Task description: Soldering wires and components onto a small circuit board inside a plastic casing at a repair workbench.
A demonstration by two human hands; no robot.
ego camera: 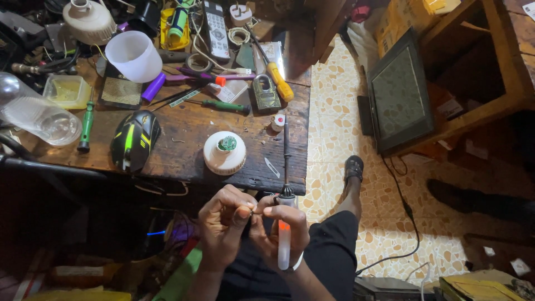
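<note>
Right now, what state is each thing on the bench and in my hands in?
Soldering iron: held in the right hand, tip pointing at the bench.
Left hand: fingers pinched on something too small to tell.
White lamp base: open, circuit board showing.
Padlock: shackle closed.
Translucent cup: tipped on its side.
Computer mouse: upright, untouched.

dim, warm indoor light; the tiled floor (334, 95) is brightest, the space under the desk (184, 125) falls into deep shadow. wide-angle bending at the edges, corners soft and dark.
</note>
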